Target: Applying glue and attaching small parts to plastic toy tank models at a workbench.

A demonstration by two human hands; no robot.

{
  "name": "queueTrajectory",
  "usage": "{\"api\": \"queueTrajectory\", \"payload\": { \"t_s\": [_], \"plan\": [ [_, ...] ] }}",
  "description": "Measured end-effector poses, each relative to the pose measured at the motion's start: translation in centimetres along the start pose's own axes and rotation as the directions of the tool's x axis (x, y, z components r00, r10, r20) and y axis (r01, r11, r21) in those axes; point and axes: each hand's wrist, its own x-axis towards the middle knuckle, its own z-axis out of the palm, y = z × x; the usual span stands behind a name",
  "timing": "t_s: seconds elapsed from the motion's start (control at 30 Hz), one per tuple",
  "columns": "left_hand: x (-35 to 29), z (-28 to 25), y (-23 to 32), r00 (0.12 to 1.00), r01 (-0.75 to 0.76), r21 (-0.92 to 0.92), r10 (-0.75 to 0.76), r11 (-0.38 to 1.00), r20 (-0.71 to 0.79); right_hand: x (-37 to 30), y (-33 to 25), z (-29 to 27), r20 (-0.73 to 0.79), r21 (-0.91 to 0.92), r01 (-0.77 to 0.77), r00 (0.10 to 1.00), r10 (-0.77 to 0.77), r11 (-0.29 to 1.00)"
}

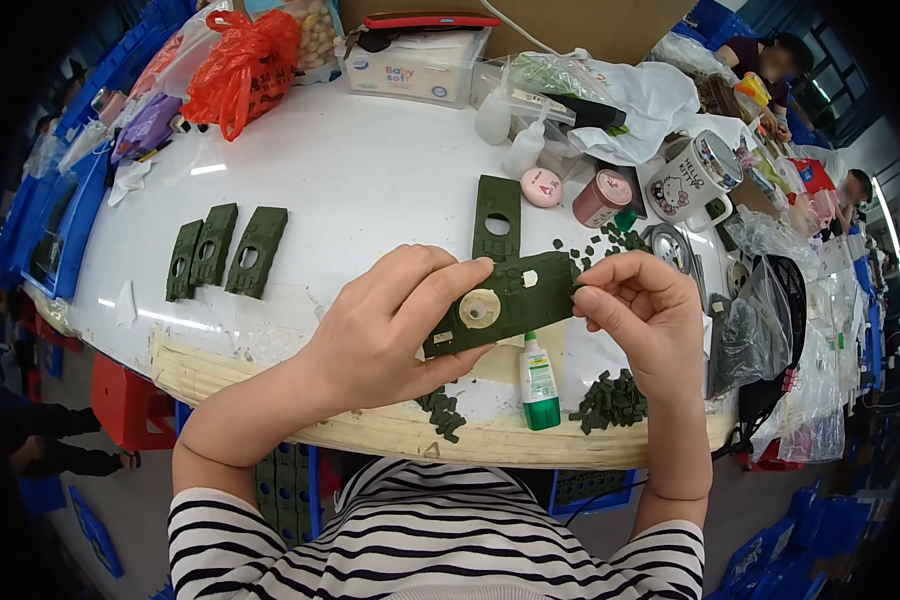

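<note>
My left hand [375, 325] holds a dark green plastic model tank hull [520, 310] tilted above the table, thumb below and fingers over its upper edge. A pale round patch with a hole and a small whitish patch show on its face. At the hull's right end, the thumb and forefinger of my right hand [645, 315] are pinched together; what they hold is too small to make out. Behind it another green hull [497, 215] lies on the table. Below stands a glue bottle [538, 385] with a green base, between piles of small green parts [610, 402].
Three more green hulls [255, 255] lie at the left. Small bottles [523, 150], a pink round case [541, 187], a pink can [602, 198] and a white mug [682, 188] crowd the back right. A red bag [245, 70] and a clear box [415, 70] stand at the back.
</note>
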Motion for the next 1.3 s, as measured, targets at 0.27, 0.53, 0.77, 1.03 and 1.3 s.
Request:
{"api": "queueTrajectory", "payload": {
  "t_s": [0.27, 0.53, 0.77, 1.03, 1.3],
  "plan": [
    [-0.1, 0.4, 0.2, 1.000, -0.027, 0.020, 0.027, 0.999, -0.009, 0.0, 0.8, 0.3, -0.002, -0.270, 0.157, 0.987, -0.163, 0.950],
    [-0.3, 0.7, 0.3, 0.999, -0.039, 0.016, 0.039, 0.999, 0.015, 0.1, 1.4, 0.9, 0.003, -0.318, 0.139, 0.989, -0.145, 0.938],
    [-0.3, 0.7, 0.5, 0.998, -0.051, 0.034, 0.050, 0.998, 0.028, 0.2, 1.7, 1.0, 0.002, -0.323, 0.142, 0.989, -0.150, 0.936],
    [-0.4, 0.7, 0.5, 0.998, -0.061, 0.044, 0.060, 0.997, 0.038, 0.2, 2.0, 1.3, 0.001, -0.354, 0.165, 0.984, -0.176, 0.921],
    [-0.3, 0.6, 0.6, 0.995, -0.097, 0.068, 0.095, 0.993, 0.033, 0.1, 1.8, 1.6, -0.025, -0.428, 0.222, 0.966, -0.257, 0.876]
  ]
}}
